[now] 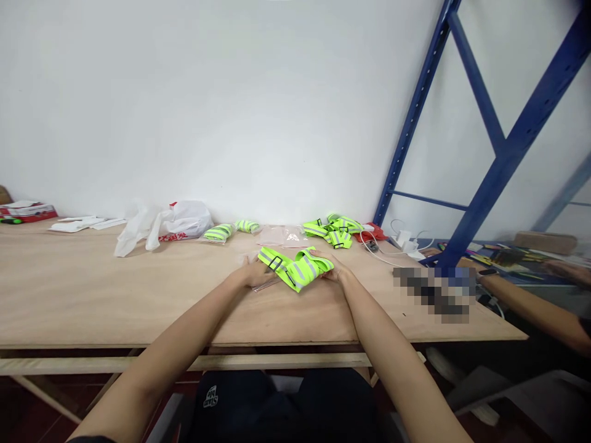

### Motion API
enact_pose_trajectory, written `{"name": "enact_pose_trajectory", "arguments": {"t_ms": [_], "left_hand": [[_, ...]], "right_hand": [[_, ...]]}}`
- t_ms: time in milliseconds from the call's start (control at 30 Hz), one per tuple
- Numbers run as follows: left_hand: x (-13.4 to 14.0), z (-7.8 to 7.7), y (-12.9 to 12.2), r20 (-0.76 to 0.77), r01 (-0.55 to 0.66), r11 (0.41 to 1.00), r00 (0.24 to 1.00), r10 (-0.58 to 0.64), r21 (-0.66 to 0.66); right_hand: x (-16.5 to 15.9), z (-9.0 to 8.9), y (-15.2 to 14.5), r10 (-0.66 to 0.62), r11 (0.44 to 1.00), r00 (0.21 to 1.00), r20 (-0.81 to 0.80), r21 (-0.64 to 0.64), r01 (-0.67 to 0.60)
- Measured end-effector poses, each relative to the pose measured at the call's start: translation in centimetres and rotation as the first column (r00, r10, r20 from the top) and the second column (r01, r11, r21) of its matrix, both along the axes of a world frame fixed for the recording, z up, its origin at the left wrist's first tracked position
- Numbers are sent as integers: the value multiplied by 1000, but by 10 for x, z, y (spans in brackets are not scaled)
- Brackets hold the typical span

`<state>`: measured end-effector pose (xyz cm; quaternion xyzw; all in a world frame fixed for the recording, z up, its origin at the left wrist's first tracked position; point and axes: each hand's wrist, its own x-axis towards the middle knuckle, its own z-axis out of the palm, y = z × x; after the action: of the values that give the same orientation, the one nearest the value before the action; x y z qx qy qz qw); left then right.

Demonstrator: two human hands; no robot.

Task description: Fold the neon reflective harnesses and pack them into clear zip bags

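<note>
A folded neon-yellow reflective strap (305, 271) with grey stripes and black slide buckles lies between my hands, just above or on the wooden table. My right hand (336, 268) is closed round its right end, its fingers partly behind the folds. My left hand (253, 272) grips a clear plastic bag (264, 286) at the strap's left end; the strap overlaps the bag and hides some of the fingers. Behind them lie flat clear bags (272, 236) and a loose pile of similar reflective straps (339, 229). Two bagged strap bundles, one nearer (218, 232) and one farther (248, 226), sit to the left.
A white plastic bag (187, 220) and white papers (85, 223) stand along the wall at left. Right of the pile are a red bag (375, 232), a white cable and charger (405, 241). A blue metal frame (480, 215) rises at right, beside another person's arm (530, 307).
</note>
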<state>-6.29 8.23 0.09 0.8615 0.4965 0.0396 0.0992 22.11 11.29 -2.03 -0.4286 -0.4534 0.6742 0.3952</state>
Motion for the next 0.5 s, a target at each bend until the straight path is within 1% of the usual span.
{"name": "enact_pose_trajectory", "arguments": {"t_ms": [100,167,267,333,433,500], "left_hand": [[3,14,-9,16,80,996,997,-80,32],[7,20,-14,-24,108,994,994,-108,8],[10,23,-16,-144,63,995,987,-74,-74],[8,24,-14,-179,55,993,981,-72,-101],[2,27,-9,-168,82,994,981,-94,-77],[-2,29,-7,-175,77,996,981,-85,-49]], "right_hand": [[0,1,1,-39,999,997,-63,23,41],[0,1,2,-90,994,989,-116,45,96],[2,2,3,-166,980,967,-193,76,184],[4,1,4,-194,972,955,-225,87,217],[6,1,4,-195,971,951,-241,92,222],[7,0,3,-182,974,954,-240,90,208]]}}
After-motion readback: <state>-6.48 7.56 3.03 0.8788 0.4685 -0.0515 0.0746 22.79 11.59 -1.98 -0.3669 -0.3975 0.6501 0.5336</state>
